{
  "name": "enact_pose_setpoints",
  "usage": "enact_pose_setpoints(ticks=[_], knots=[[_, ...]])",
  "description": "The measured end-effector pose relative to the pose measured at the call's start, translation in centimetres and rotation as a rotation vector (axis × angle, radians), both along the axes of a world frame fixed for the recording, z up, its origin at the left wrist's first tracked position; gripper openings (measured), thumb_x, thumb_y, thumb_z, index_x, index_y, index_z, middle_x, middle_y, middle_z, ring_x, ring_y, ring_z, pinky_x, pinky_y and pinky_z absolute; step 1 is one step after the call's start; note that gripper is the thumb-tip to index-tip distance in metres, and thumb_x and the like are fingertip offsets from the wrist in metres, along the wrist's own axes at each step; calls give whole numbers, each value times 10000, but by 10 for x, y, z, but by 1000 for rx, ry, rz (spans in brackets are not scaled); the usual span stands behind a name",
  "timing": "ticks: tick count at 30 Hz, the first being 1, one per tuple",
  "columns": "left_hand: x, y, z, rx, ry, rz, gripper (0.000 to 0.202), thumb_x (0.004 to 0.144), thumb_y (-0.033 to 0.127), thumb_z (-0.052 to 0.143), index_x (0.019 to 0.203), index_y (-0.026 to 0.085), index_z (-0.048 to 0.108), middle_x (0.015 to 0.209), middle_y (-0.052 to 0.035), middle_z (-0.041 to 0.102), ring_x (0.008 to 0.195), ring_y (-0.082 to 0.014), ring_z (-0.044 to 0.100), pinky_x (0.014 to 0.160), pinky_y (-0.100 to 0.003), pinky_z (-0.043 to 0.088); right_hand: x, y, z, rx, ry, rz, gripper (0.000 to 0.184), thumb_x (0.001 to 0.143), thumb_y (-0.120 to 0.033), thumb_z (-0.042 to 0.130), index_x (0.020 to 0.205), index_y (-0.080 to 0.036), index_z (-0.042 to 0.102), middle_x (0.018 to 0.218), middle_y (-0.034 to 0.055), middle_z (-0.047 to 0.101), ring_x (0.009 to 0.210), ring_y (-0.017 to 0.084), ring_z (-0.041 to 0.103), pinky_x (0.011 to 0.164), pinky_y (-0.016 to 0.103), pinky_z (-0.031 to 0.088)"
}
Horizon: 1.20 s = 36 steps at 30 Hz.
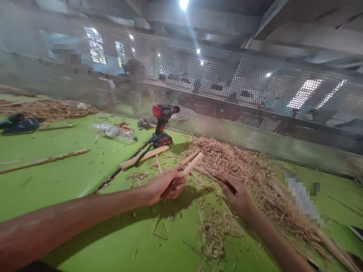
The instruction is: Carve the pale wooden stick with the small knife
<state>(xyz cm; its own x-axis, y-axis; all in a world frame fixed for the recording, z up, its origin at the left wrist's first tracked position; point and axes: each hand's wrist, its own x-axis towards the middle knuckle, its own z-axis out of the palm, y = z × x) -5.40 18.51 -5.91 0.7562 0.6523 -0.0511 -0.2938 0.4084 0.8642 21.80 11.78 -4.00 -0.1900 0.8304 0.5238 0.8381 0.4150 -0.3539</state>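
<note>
Pale wood in the left hand (167, 186): fingers are curled tight around a squared wooden stick (193, 164), gripping its lower end. Its long axis runs up toward two o'clock, the free, blunt-cut end pointing away from the person and over the shavings pile (241, 162). The stick sits just left of centre, raised a little above the green tabletop (70, 177).

At three o'clock from that hand, the right hand (239, 194) is closed around a thin dark-handled tool (222, 179), most likely a knife, its slim tip aimed toward ten o'clock, at the stick. The two hands are near each other but apart.

Curly, stringy wood shavings heap up at one to three o'clock, fibrous and tan, with loose strands trailing down to six o'clock. At twelve o'clock stands a red-and-black cordless drill (162, 124), upright on its battery base. A flat wooden slat (144, 156) lies just below it, and a long rough stick (45, 161) lies at nine o'clock. A clear plastic bottle (116, 133) rests on its side at eleven o'clock. Perforated metal mesh (255, 98) walls off the far edge.
</note>
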Motion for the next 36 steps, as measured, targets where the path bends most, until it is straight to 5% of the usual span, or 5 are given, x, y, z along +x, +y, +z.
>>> enact_pose_setpoints(ticks=[8,18,27,32,36], knots=[[-4,3,-1,-86,84,-57,234,959,361,422,777,214,433,468,87,360,339,-56,193,321,-162,170,-11,0,10,22,-4,8,367,997,-340,449,1250,-224,689,1170,92,728,1035,267,710,886,434,588],[-2,6,12,-87,78,-123,348,927,361,408,621,193,418,487,65,321,375,-54,209,352,-177,174,-81,12,34,-38,-182,33,392,1019,-326,382,1208,-224,710,1131,80,736,931,257,706,782,395,578],[13,0,28,40,111,75,327,945,309,418,640,191,403,502,79,259,394,-54,177,364,-185,122,-78,19,19,194,-312,-97,381,1032,-352,393,1219,-230,702,1026,78,749,808,206,690,606,276,484],[23,-1,23,98,228,226,248,963,370,565,1006,132,618,827,-8,614,613,-90,559,544,-227,491,-60,34,3,241,-349,-94,394,1035,-343,378,1190,-223,720,1034,81,754,790,199,691,590,271,460],[24,-2,19,89,299,266,374,943,367,604,1253,159,589,1223,-102,622,1018,-218,642,852,-423,562,-51,38,-4,242,-307,-68,406,1033,-340,369,1204,-231,721,1113,90,743,904,220,701,705,287,516]])
